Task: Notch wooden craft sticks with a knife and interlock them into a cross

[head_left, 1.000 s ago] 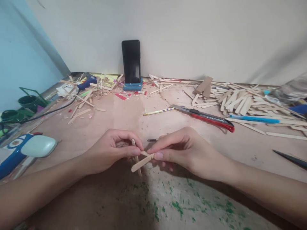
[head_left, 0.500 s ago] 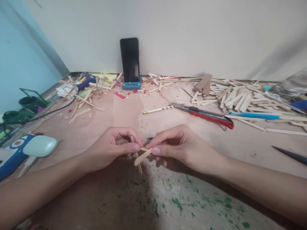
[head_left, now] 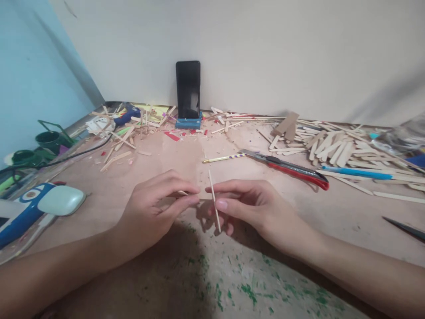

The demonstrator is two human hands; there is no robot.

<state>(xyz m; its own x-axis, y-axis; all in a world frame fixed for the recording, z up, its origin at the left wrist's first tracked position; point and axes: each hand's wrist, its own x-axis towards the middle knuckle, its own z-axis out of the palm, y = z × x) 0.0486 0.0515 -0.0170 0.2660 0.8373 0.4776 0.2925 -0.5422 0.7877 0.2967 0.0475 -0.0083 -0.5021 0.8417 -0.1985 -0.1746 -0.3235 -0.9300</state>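
Observation:
My left hand and my right hand meet over the middle of the worktop. The right hand pinches a thin wooden craft stick between thumb and forefinger, held edge-on and nearly upright. The left hand's thumb and fingers close on a small piece of stick, of which only the end shows. The fingertips of the two hands lie close together, a little apart.
A red utility knife, a yellow dotted pencil and a blue pen lie beyond my hands. A heap of craft sticks fills the right back. A phone stands against the wall. A blue glue gun and scraps lie at left.
The sticks were crossed between both hands. Now the right hand holds one stick turned edge-on and upright, and the left hand keeps only a small piece. The view shifted slightly.

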